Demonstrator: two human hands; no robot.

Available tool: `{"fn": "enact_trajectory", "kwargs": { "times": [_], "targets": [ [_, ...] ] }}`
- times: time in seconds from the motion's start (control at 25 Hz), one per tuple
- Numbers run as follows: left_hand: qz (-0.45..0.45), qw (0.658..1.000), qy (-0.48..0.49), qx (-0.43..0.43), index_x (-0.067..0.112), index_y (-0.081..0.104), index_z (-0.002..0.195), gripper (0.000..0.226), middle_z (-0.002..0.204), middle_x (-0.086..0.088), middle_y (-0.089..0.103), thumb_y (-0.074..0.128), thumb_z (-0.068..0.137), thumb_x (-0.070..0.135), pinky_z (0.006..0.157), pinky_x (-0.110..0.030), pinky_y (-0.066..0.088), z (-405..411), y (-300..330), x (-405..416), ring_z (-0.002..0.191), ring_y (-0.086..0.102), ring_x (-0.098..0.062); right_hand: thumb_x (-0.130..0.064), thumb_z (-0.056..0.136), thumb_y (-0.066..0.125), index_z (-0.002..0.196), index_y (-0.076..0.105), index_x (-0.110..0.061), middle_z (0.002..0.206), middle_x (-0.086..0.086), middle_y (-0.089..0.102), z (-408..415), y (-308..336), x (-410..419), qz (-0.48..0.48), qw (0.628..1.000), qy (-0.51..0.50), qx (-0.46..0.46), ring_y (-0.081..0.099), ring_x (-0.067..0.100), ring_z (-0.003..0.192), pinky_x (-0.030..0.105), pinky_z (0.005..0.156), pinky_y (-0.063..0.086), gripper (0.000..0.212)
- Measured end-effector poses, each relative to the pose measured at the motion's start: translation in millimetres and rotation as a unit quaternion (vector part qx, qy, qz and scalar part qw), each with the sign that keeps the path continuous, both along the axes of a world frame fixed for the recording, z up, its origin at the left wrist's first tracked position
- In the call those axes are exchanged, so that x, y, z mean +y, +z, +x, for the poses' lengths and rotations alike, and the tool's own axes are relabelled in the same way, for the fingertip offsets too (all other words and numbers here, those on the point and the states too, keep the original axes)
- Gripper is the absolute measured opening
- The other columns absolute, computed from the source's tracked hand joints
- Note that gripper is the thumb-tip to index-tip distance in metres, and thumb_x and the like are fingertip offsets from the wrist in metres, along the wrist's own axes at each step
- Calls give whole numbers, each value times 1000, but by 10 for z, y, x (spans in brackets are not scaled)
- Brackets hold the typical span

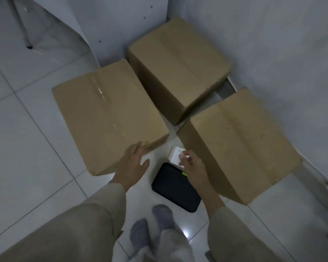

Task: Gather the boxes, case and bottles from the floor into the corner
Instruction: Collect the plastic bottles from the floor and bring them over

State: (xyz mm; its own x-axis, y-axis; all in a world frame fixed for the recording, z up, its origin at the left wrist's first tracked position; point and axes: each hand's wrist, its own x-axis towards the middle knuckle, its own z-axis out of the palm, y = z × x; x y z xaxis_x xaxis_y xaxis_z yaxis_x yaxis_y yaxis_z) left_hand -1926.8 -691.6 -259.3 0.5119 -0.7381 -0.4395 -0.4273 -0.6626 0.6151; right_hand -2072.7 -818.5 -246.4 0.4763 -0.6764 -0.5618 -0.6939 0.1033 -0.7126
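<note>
Both hands reach down over the tiled floor [23, 140]. Left hand [133, 160] lies flat with straight fingers on the near right corner of the left cardboard box [106, 114]. Right hand [192, 167] pinches a small white box [175, 155] that sits between the boxes, just beyond a black case [173, 188] lying flat on the floor. 3 cardboard boxes stand here: the far box [180, 67] sits in the corner against the white wall [273, 35], and the right box [240, 140] stands along that wall. Grey-socked feet [151, 225] stand near the case.
</note>
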Motion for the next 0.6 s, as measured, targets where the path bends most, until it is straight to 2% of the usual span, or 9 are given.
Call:
{"fn": "enact_trajectory", "kwargs": {
  "times": [0.08,0.16,0.2,0.32,0.44,0.6],
  "targets": [
    [50,999,-7,-17,16,21,146,60,157,-8,15,44,92,31,117,-35,10,94,-405,-82,144,12,-28,-23,96,46,92,53,-12,77,3,57,33,-430,-125,11,1000,7,17,61,36,93,36,75,45,14],
    [82,995,-12,-47,21,15,147,68,159,-4,7,35,87,45,118,-41,7,123,-676,-156,146,5,-29,-21,96,44,99,57,-8,92,11,61,52,-820,-215,23,999,20,36,60,35,98,33,76,42,18],
    [88,994,-3,-64,24,11,148,69,159,0,2,34,86,45,117,-44,6,108,-742,-188,146,0,-29,-19,97,43,104,57,-6,100,15,63,52,-995,-248,30,998,27,45,60,33,101,32,77,42,20],
    [71,992,25,-101,29,2,147,72,158,4,-9,46,90,29,115,-51,2,-17,-800,-194,145,-13,-31,-13,96,41,110,56,-2,104,15,60,62,-1335,-307,57,996,45,60,57,31,104,33,83,43,22],
    [46,991,29,-124,27,1,148,75,158,2,-10,49,89,22,114,-52,0,-74,-822,-154,144,-16,-30,-11,96,42,117,51,-5,110,10,53,79,-1543,-327,104,991,45,73,52,28,108,38,90,40,24],
    [54,992,34,-112,26,-1,147,76,158,3,-13,48,90,22,114,-51,-4,-74,-838,-174,143,-19,-28,-14,96,41,130,43,-11,135,16,48,178,-1528,-390,140,984,38,106,49,28,115,29,87,37,34]
  ]
}}
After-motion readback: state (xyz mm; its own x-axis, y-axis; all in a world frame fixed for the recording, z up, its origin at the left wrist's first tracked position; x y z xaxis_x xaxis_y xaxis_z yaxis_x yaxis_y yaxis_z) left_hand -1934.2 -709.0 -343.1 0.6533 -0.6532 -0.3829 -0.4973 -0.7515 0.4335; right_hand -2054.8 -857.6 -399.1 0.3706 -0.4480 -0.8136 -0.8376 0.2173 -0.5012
